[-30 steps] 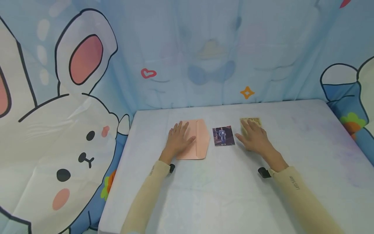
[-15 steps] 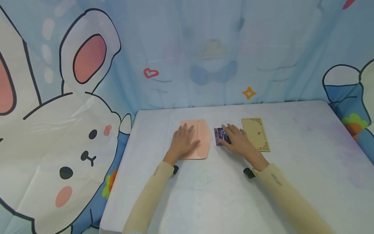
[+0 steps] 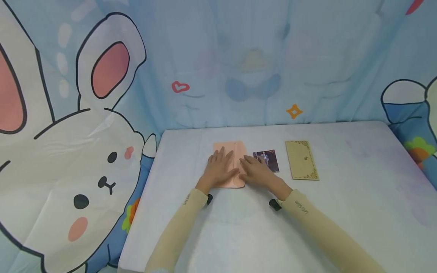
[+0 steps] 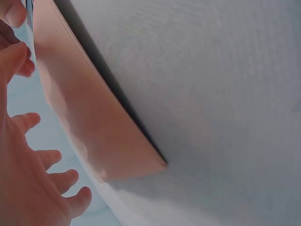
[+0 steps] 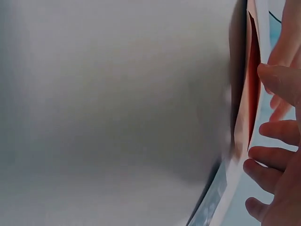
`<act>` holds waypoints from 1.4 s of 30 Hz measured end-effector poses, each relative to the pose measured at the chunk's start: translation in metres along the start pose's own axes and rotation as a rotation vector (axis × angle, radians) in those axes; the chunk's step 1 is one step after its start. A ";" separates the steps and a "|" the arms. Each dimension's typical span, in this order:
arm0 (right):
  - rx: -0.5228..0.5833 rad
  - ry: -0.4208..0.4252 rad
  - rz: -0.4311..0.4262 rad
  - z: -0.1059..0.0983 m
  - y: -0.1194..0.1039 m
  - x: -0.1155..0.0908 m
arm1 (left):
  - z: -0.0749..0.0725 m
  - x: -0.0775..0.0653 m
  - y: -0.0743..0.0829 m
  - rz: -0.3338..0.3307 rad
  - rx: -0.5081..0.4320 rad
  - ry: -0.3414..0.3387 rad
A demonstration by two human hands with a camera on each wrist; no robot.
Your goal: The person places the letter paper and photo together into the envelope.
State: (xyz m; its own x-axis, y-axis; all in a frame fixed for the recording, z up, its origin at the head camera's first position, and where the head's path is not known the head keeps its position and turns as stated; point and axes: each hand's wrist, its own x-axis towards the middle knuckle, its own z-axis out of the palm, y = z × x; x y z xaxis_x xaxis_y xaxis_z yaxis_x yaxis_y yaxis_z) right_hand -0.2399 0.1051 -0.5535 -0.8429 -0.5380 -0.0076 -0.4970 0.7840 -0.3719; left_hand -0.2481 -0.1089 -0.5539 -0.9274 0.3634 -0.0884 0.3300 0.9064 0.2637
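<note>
A pink paper envelope (image 3: 240,148) lies on the white table, left of centre. My left hand (image 3: 217,170) is over its left part with the fingers spread and fairly straight. At the envelope's right edge is my right hand (image 3: 258,174), fingers extended and partly covering the flap side. In the right wrist view the envelope (image 5: 254,77) gapes a little along one side, near the right thumb. Beyond the right hand lies a small photo (image 3: 272,162) of a standing figure, partly hidden by that hand. Neither hand plainly grips anything.
A yellowish card (image 3: 302,160) with ornamented corners lies to the right of the photo. The table (image 3: 355,182) is covered in white cloth. Behind it hangs a light blue curtain (image 3: 201,49) with cartoon rabbits.
My right hand has moved left, from over the yellowish card, across the photo, to the envelope's right edge. The left hand stays on the envelope. The head view has shifted slightly.
</note>
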 end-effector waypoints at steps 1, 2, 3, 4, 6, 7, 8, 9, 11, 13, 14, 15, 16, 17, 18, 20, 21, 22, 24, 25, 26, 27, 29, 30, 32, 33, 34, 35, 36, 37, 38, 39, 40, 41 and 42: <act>0.000 -0.006 -0.004 0.002 -0.001 0.000 | 0.001 0.000 0.001 0.003 0.004 -0.003; -0.006 -0.010 -0.006 0.003 -0.001 0.000 | 0.002 0.000 0.002 0.007 0.015 -0.007; -0.008 -0.015 -0.003 0.005 -0.002 0.000 | 0.004 0.000 0.003 0.012 0.024 -0.010; -0.013 -0.021 0.001 0.006 -0.002 0.000 | 0.005 0.000 0.004 0.017 0.034 -0.013; -0.020 -0.031 0.010 0.008 -0.001 -0.001 | 0.007 0.000 0.006 0.025 0.056 -0.023; -0.027 -0.035 0.012 0.010 -0.001 -0.001 | 0.008 0.000 0.007 0.026 0.064 -0.029; -0.032 -0.040 0.015 0.010 -0.001 -0.001 | 0.009 0.001 0.007 0.025 0.077 -0.038; -0.033 -0.042 0.017 0.011 -0.001 -0.001 | 0.009 0.000 0.008 0.022 0.083 -0.046; -0.033 -0.045 0.020 0.012 -0.001 -0.002 | 0.010 0.000 0.010 0.014 0.094 -0.061; -0.040 -0.043 0.019 0.011 -0.002 -0.002 | 0.010 0.001 0.010 0.005 0.101 -0.071; -0.042 -0.041 0.019 0.011 -0.002 -0.003 | 0.010 0.001 0.010 0.001 0.106 -0.076; -0.046 -0.036 0.018 0.010 -0.003 -0.003 | 0.010 0.001 0.010 -0.002 0.103 -0.078; -0.048 -0.033 0.018 0.010 -0.003 -0.003 | 0.010 0.002 0.010 -0.005 0.102 -0.083; -0.049 -0.032 0.019 0.009 -0.003 -0.003 | 0.009 0.002 0.009 -0.007 0.098 -0.086; -0.051 -0.030 0.018 0.008 -0.004 -0.003 | 0.009 0.003 0.009 -0.008 0.100 -0.089; -0.057 -0.029 0.019 0.006 -0.004 -0.003 | 0.008 0.005 0.007 -0.007 0.097 -0.092; -0.058 -0.027 0.019 0.006 -0.005 -0.002 | 0.007 0.006 0.007 -0.004 0.093 -0.090; -0.059 -0.027 0.020 0.005 -0.005 -0.002 | 0.007 0.006 0.006 -0.002 0.092 -0.091; -0.062 -0.022 0.018 0.005 -0.005 -0.001 | 0.006 0.008 0.005 0.007 0.084 -0.087; -0.063 -0.020 0.018 0.006 -0.005 -0.001 | 0.006 0.008 0.004 0.013 0.076 -0.084; -0.062 -0.018 0.017 0.006 -0.004 0.000 | 0.005 0.008 0.003 0.018 0.068 -0.084; -0.060 -0.017 0.016 0.007 -0.004 0.001 | 0.004 0.008 0.002 0.024 0.065 -0.088; -0.061 -0.021 0.015 0.007 -0.004 0.002 | 0.002 0.010 -0.001 0.039 0.068 -0.095; -0.062 -0.025 0.017 0.008 -0.003 0.002 | 0.001 0.010 -0.002 0.046 0.075 -0.101; -0.067 -0.033 0.019 0.008 -0.003 0.003 | -0.003 0.013 -0.004 0.063 0.096 -0.114; -0.071 -0.035 0.019 0.008 -0.003 0.004 | -0.005 0.014 -0.005 0.073 0.104 -0.120; -0.071 -0.039 0.022 0.008 -0.004 0.004 | -0.008 0.015 -0.006 0.084 0.110 -0.125; -0.068 -0.041 0.025 0.008 -0.004 0.005 | -0.010 0.016 -0.006 0.094 0.110 -0.132; -0.069 -0.042 0.026 0.008 -0.004 0.005 | -0.013 0.017 -0.007 0.104 0.109 -0.140; -0.068 -0.043 0.026 0.008 -0.004 0.006 | -0.016 0.018 -0.007 0.117 0.108 -0.147; -0.066 -0.044 0.027 0.007 -0.005 0.006 | -0.018 0.019 -0.008 0.129 0.106 -0.156; -0.066 -0.045 0.026 0.007 -0.005 0.006 | -0.020 0.019 -0.010 0.141 0.100 -0.166; -0.067 -0.044 0.024 0.007 -0.006 0.007 | -0.021 0.019 -0.011 0.151 0.096 -0.177; -0.067 -0.044 0.022 0.007 -0.006 0.007 | -0.022 0.019 -0.013 0.161 0.090 -0.189; -0.069 -0.043 0.019 0.007 -0.006 0.007 | -0.023 0.020 -0.015 0.171 0.085 -0.200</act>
State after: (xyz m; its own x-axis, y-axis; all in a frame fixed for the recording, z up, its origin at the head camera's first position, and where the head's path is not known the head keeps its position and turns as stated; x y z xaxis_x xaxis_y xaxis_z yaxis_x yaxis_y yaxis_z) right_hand -0.2415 0.0942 -0.5575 -0.8433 -0.5347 -0.0545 -0.4956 0.8128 -0.3063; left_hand -0.2755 -0.1201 -0.5377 -0.8063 0.5406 -0.2400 0.5005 0.8398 0.2104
